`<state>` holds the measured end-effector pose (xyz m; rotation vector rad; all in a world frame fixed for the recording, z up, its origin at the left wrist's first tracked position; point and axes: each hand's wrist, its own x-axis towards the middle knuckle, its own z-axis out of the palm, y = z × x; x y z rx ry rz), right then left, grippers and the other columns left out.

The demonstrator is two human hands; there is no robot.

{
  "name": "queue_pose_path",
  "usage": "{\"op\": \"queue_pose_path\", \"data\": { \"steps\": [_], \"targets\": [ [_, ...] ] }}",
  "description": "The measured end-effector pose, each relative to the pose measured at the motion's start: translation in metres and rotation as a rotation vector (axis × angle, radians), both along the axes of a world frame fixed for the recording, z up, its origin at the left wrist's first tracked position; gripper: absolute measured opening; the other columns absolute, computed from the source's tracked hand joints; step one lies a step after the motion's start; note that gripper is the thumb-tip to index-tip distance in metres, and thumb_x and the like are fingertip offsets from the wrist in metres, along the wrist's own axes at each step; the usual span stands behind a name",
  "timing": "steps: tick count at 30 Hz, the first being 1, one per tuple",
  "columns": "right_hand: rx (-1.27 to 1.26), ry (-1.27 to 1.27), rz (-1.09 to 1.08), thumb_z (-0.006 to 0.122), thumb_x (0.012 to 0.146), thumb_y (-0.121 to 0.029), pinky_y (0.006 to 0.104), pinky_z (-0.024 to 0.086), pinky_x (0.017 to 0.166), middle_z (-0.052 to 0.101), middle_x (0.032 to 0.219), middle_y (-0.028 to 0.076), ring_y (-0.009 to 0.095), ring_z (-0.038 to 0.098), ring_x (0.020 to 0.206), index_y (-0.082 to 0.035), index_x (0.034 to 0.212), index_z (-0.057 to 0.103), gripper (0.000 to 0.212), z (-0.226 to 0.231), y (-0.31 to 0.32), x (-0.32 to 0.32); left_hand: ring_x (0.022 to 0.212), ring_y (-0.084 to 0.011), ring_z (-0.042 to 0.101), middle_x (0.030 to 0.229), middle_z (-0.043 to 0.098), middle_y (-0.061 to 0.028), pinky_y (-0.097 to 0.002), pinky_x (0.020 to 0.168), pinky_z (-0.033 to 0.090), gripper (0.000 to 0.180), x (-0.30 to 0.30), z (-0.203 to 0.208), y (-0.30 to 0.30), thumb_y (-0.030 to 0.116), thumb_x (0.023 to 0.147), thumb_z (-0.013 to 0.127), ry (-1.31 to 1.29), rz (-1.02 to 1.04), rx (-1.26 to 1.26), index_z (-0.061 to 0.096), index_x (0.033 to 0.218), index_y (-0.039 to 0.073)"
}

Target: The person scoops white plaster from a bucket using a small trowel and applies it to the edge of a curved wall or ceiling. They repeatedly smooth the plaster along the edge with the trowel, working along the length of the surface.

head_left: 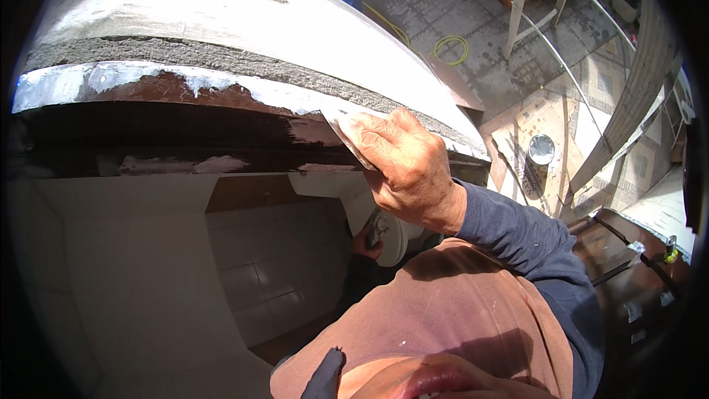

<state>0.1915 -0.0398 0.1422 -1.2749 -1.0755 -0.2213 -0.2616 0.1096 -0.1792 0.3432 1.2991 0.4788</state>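
Note:
My right hand [410, 166] is closed round a thin, flat, pale scraper [353, 144], its straight edge against the dark brown frame [258, 129]. Ragged white coating [277, 94] covers the frame's upper face, with bare brown patches showing through. Lower down, in shade, my left hand [363, 244] has its fingers bent round a small grey, white-smeared thing [378, 227] whose kind I cannot make out. Beside that hand is a round white thing [395, 242], partly hidden by my body.
Rough grey mortar [185, 52] runs along a sunlit white surface [221, 11] beyond the frame. At the right are an open can [541, 149] on spread cardboard [591, 103], pale upright poles [518, 11] and a coiled yellow hose [450, 50]. A tiled floor [277, 251] lies below.

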Motion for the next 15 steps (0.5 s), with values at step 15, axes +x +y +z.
{"op": "queue_pose_path", "data": {
  "steps": [15],
  "targets": [
    [0.022,0.185,0.282,0.064,0.077,0.006,0.0344,0.051,0.072,0.074,0.101,0.015,0.028,0.063,0.080,0.000,0.119,0.070,0.043,0.010,-0.030,0.026,0.112,-0.0248,0.064,0.118,0.067,-0.0106,-0.0427,0.092,0.054,0.063,-0.022,-0.046,0.007,0.015,0.070,0.080,0.551,-0.737,0.785,0.062,0.131,0.008]
  ]
}}
